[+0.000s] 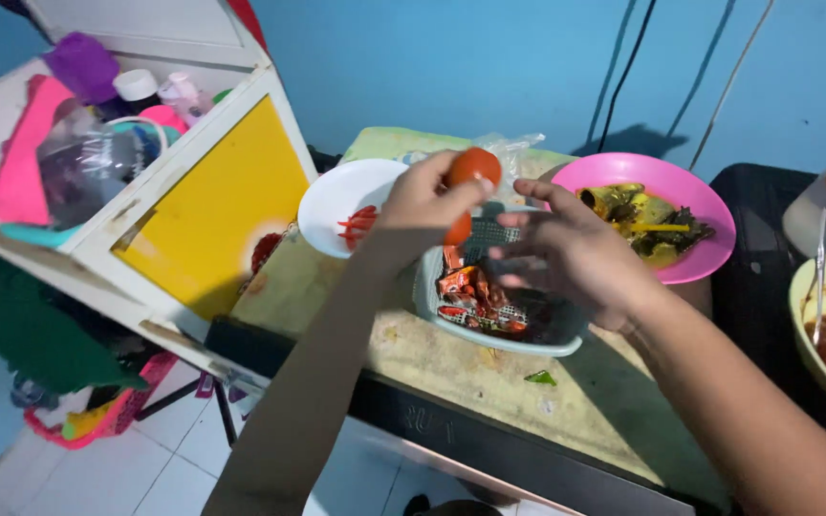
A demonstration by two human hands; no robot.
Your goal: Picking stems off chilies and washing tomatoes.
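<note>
1. Above the grey plastic basket (451, 320) my left hand (423, 201) holds a round red tomato (475, 166) pinched at its fingertips, lifted clear of everything below.
2. A second tomato (459, 229) shows just under that hand, partly hidden by my palm; I cannot tell whether I grip it too or whether it rests in the basket.
3. My right hand (576, 253) hovers over the basket's right half, fingers spread and loosely curled, empty, not touching the raised tomato.
4. The raised tomato lies up and to the left of my right hand, near its fingertips but apart from them; my left hand is plainly the nearer, since it has the grip.
5. Being round, the tomato has no long axis to speak of.
6. Left of the basket sits a white plate (332, 205) with red chillies (359, 222); behind my right hand a pink plate (709, 205) of cooked food.
7. Inside the basket lie red sachets (466, 291).
</note>
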